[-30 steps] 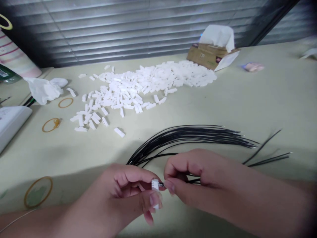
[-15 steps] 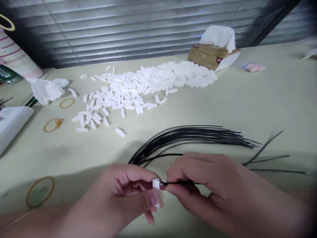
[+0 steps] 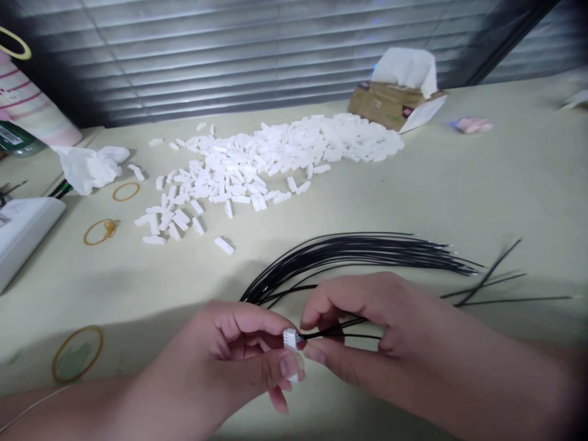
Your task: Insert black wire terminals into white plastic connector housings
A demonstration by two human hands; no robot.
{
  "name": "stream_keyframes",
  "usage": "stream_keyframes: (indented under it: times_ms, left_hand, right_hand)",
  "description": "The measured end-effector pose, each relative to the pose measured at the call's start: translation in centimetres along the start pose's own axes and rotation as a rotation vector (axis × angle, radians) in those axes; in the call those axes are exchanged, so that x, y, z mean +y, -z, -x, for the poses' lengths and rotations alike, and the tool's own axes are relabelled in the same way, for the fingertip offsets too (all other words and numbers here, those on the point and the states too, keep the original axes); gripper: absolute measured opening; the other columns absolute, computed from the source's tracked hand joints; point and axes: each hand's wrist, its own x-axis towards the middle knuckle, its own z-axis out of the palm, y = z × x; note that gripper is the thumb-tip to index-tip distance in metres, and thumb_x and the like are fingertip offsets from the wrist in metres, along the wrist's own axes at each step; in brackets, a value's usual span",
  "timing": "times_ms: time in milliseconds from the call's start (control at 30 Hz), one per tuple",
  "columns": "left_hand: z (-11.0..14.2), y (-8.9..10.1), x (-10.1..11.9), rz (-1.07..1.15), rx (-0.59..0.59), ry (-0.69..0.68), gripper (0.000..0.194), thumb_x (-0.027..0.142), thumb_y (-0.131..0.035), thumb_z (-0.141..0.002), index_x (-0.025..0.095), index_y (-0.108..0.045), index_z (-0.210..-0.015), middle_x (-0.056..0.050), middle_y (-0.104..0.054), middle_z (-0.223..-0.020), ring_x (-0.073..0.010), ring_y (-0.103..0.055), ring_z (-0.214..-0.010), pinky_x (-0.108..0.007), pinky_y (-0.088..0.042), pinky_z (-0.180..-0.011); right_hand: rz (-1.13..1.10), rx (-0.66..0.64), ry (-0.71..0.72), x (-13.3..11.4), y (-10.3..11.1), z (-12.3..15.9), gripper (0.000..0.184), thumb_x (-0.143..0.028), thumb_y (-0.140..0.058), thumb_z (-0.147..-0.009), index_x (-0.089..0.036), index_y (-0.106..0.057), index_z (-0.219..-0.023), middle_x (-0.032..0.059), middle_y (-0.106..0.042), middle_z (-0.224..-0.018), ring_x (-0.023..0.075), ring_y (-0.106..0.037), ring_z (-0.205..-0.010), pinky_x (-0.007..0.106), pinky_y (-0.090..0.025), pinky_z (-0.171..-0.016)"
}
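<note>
My left hand [image 3: 248, 343] pinches a white connector housing [image 3: 290, 339] between thumb and fingers. Black wires [image 3: 316, 334] run out of the housing's right side, their metal ends at its openings. These wires pass through my right hand [image 3: 349, 324], which is curled loosely around them. Its thumb and index fingertips are parted, just right of the housing. Beyond my right wrist the loose wire ends [image 3: 491, 282] fan out over the table. Behind my hands lies a bundle of black wires [image 3: 367, 248] with bare metal tips.
A heap of white connector housings [image 3: 275, 153] spreads across the back of the table [image 3: 436, 196]. An opened brown carton [image 3: 390, 104] stands behind it. Rubber bands [image 3: 98, 233], a crumpled tissue [image 3: 87, 168] and a white box-shaped device [image 3: 27, 233] lie on the left.
My right thumb and index finger have spread apart, baring more of the wires beside the housing. The loose wire ends have shifted slightly. My left hand keeps the same pinch.
</note>
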Motion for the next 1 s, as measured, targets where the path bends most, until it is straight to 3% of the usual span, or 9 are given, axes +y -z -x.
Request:
stream_keyframes:
  times_ms: [133, 233, 333, 567, 800, 1000]
  left_hand:
    - [0.0, -0.2, -0.1, 0.084, -0.003, -0.036, 0.004, 0.014, -0.075, -0.073, 0.016, -0.072, -0.076, 0.004, -0.063, -0.066, -0.0053, -0.057, -0.058, -0.015, -0.05, -0.058]
    - [0.1, -0.2, -0.2, 0.109, 0.039, -0.031, 0.001, 0.014, -0.071, -0.075, 0.015, -0.072, -0.075, 0.005, -0.064, -0.063, -0.0052, -0.057, -0.056, -0.016, -0.051, -0.057]
    - [0.2, -0.2, -0.1, 0.089, 0.035, -0.02, 0.002, 0.015, -0.072, -0.076, 0.014, -0.073, -0.074, 0.003, -0.064, -0.063, -0.0061, -0.057, -0.058, -0.017, -0.053, -0.058]
    - [0.0, -0.2, 0.4, 0.08, 0.03, 0.006, 0.007, 0.017, -0.079, -0.07, 0.013, -0.073, -0.072, 0.001, -0.063, -0.062, -0.0068, -0.057, -0.056, -0.018, -0.052, -0.057]
    - [0.3, -0.1, 0.0, 0.097, 0.041, 0.002, 0.008, 0.021, -0.078, -0.072, 0.014, -0.074, -0.075, 0.001, -0.066, -0.065, -0.0068, -0.059, -0.057, -0.018, -0.053, -0.058]
    - [0.1, -0.1, 0.2, 0.053, 0.026, 0.011, 0.01, 0.022, -0.08, -0.071, 0.014, -0.074, -0.074, 0.001, -0.063, -0.064, -0.007, -0.057, -0.058, -0.018, -0.052, -0.058]
  right_hand:
    - [0.049, 0.011, 0.068, -0.1, 0.5, 0.4, 0.011, -0.033, -0.062, -0.077, -0.027, -0.066, -0.084, -0.0058, -0.068, -0.079, 0.0077, -0.057, -0.059, 0.017, -0.04, -0.046]
    - [0.114, 0.098, 0.236, 0.3, 0.7, 0.7, 0.013, -0.031, -0.058, -0.082, -0.026, -0.064, -0.093, -0.0021, -0.067, -0.101, 0.0091, -0.062, -0.078, 0.019, -0.05, -0.07]
    - [0.202, 0.104, 0.324, 0.5, 0.9, 0.8, 0.015, -0.025, -0.05, -0.088, -0.024, -0.065, -0.088, -0.0003, -0.064, -0.105, 0.0114, -0.06, -0.095, 0.022, -0.048, -0.083]
    - [0.215, -0.041, 0.275, 0.4, 0.8, 0.4, 0.024, -0.023, -0.042, -0.092, -0.021, -0.059, -0.075, -0.0006, -0.061, -0.081, 0.0134, -0.056, -0.085, 0.028, -0.044, -0.079]
    - [0.152, -0.036, 0.204, 0.1, 0.6, 0.4, 0.022, -0.018, -0.047, -0.087, -0.018, -0.054, -0.066, -0.0016, -0.059, -0.072, 0.0095, -0.052, -0.067, 0.021, -0.037, -0.059]
    - [0.183, -0.065, 0.154, -0.6, 0.6, 0.7, 0.024, -0.017, -0.041, -0.088, -0.019, -0.058, -0.071, -0.0035, -0.058, -0.063, 0.0073, -0.048, -0.054, 0.02, -0.034, -0.051]
